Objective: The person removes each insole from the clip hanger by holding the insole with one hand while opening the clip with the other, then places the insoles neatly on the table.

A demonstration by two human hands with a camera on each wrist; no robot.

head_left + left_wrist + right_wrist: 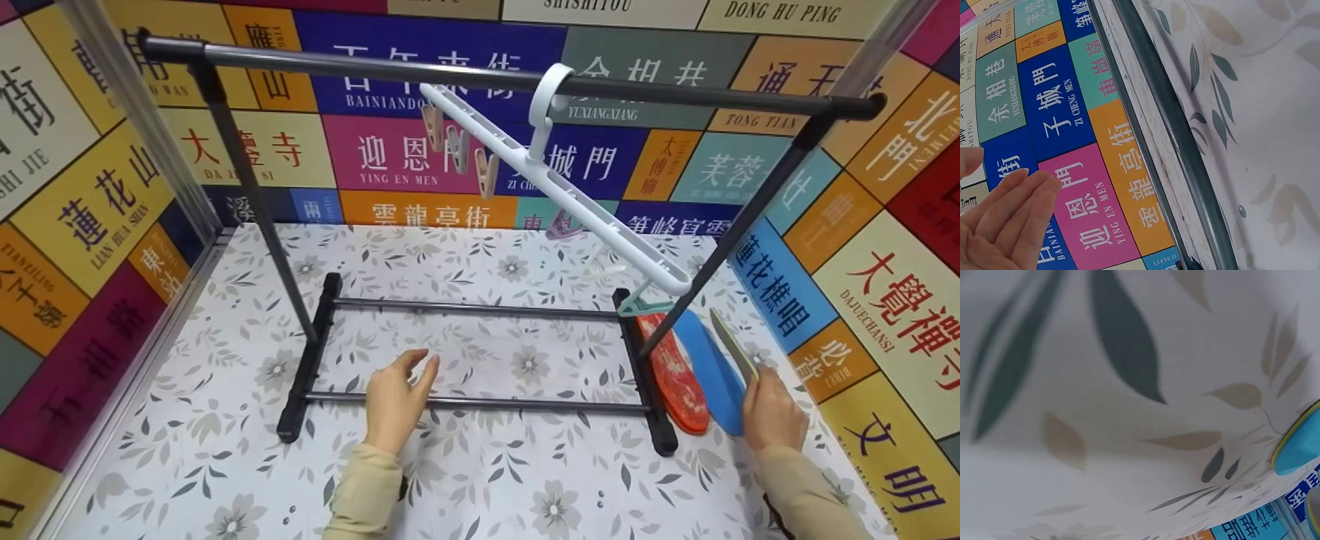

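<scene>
My right hand (775, 411) grips the near end of a thin insole (733, 341), held up on its edge; its yellow rim and teal face (1301, 441) show at the right of the right wrist view. Beside it on the table lie a blue insole (709, 367) and a red patterned insole (677, 379), partly behind the rack's right foot. My left hand (397, 401) is near the rack's lower front bar, thumb and fingers apart with nothing between them. In the left wrist view, the fingers (1022, 219) are relaxed and bare.
A dark metal rack (480, 405) stands over the flowered tablecloth (225, 480). From its top bar hangs a white hanger (585, 206) with several clothespins (486, 172) at its left end and a green clip (645, 306) at its right. Printed panels surround the table.
</scene>
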